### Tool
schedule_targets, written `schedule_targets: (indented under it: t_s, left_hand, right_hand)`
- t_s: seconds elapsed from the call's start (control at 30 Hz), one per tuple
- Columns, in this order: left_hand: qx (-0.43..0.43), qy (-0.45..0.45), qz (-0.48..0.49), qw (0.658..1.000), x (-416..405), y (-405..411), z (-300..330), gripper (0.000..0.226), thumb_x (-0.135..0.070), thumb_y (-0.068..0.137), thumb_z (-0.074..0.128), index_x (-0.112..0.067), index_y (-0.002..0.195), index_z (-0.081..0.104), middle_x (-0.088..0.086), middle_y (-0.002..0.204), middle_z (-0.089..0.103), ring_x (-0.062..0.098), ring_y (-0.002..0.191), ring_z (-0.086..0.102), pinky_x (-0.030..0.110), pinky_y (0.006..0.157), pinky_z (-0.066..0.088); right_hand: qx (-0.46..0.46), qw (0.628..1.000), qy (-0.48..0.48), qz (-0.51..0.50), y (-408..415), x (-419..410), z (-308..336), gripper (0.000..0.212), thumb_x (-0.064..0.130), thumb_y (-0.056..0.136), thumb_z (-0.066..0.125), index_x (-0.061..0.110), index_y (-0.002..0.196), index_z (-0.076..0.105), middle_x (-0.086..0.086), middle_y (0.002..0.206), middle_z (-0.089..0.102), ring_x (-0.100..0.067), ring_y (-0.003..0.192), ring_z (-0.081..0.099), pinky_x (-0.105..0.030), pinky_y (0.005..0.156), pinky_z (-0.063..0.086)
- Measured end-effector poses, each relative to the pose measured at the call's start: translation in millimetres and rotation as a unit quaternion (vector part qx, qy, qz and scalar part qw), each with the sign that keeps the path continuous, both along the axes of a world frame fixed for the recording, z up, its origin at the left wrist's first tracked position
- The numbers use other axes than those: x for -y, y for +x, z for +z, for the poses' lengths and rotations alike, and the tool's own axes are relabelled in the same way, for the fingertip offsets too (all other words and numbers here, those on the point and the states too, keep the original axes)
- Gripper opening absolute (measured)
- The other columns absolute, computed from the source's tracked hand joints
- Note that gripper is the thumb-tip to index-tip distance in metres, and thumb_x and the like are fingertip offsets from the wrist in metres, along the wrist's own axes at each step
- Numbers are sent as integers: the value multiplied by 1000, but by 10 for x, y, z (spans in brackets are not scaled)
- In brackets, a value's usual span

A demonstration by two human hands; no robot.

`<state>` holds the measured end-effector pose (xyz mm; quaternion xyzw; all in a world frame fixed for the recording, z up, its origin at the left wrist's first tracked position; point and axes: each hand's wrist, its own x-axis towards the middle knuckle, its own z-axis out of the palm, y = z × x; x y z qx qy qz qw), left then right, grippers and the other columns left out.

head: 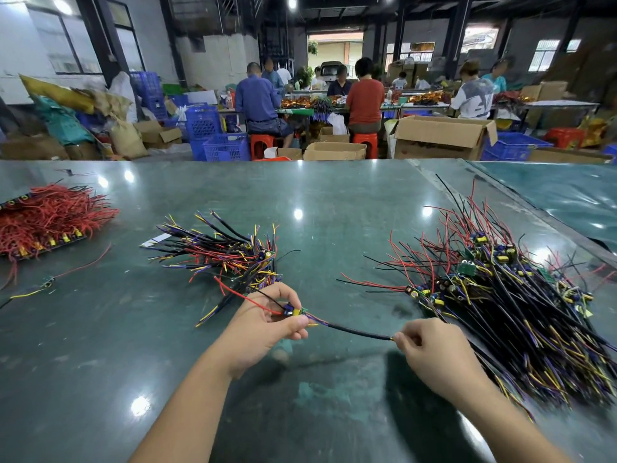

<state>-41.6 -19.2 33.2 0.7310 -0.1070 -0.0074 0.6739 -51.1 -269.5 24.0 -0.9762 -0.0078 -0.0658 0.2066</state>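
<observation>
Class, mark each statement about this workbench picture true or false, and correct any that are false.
1. The left hand holds a small circuit board with wires attached. True.
2. The right hand pinches the end of a black cable. True.
3. The red wire pile lies on the person's right. False: the red wire pile lies at far left; the mixed wire pile is on the right.
4. The table is bare wood. False: the table is glossy dark green.

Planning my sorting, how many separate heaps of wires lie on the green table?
3: a red heap far left, a mixed bundle beyond the left hand, a big pile at right. More may lie outside the frame.
</observation>
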Motion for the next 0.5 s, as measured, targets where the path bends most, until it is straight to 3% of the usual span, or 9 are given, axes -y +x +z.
schedule_targets:
  t_s: [0.07, 0.17, 0.23, 0.3, 0.33, 0.4, 0.5]
  left_hand:
    - [7, -21, 0, 1000, 64, -2, 6, 22, 11, 81, 64, -7, 83, 52, 6, 65, 64, 16, 60, 66, 20, 56, 51]
    - [12, -43, 19, 999, 95, -6, 15, 22, 12, 82, 62, -7, 83, 51, 9, 67, 63, 16, 58, 65, 20, 55, 51]
    - [7, -42, 21, 999, 101, -18, 10, 22, 13, 83, 60, -6, 84, 50, 12, 68, 60, 14, 57, 64, 20, 55, 52]
    - [1, -40, 15, 999, 111, -20, 1, 21, 13, 83, 59, -6, 84, 50, 13, 69, 59, 14, 57, 64, 19, 55, 52]
    - [-1, -40, 11, 999, 114, -21, -1, 21, 13, 83, 60, -6, 84, 50, 13, 69, 59, 14, 58, 64, 20, 56, 52]
    - [-6, -39, -2, 999, 117, -20, -2, 21, 12, 83, 60, -6, 84, 51, 12, 70, 59, 16, 60, 65, 20, 56, 52]
    - [-12, -37, -9, 999, 110, -22, -24, 21, 9, 83, 63, -6, 94, 54, 10, 70, 62, 16, 60, 64, 20, 56, 51]
  right_hand:
    - [37, 998, -48, -27, 8, -45, -41, 28, 36, 95, 50, 15, 83, 65, -4, 77, 68, -27, 83, 61, -32, 62, 36]
    - [44, 995, -89, -33, -4, -67, -59, 28, 38, 96, 44, 18, 90, 62, -1, 87, 68, -26, 90, 58, -32, 65, 38]
    - [113, 982, -149, 7, -47, -50, -65, 17, 33, 89, 56, 18, 91, 64, 0, 91, 69, -27, 92, 55, -34, 73, 45]
    - [163, 976, -138, 37, -110, -80, -35, 34, 30, 70, 74, 15, 100, 69, -2, 97, 68, -33, 96, 58, -42, 83, 50]
    - [187, 972, -124, 62, -142, -113, -34, 41, 31, 66, 74, 16, 104, 70, 0, 100, 67, -34, 99, 58, -46, 89, 48]
    - [190, 968, -95, 135, -183, -205, -4, 33, 33, 72, 66, 21, 102, 70, 6, 97, 67, -29, 99, 59, -45, 89, 47]
    - [108, 976, -40, 183, -178, -284, 2, 22, 35, 96, 47, 31, 110, 63, 12, 101, 63, -20, 96, 61, -34, 77, 48]
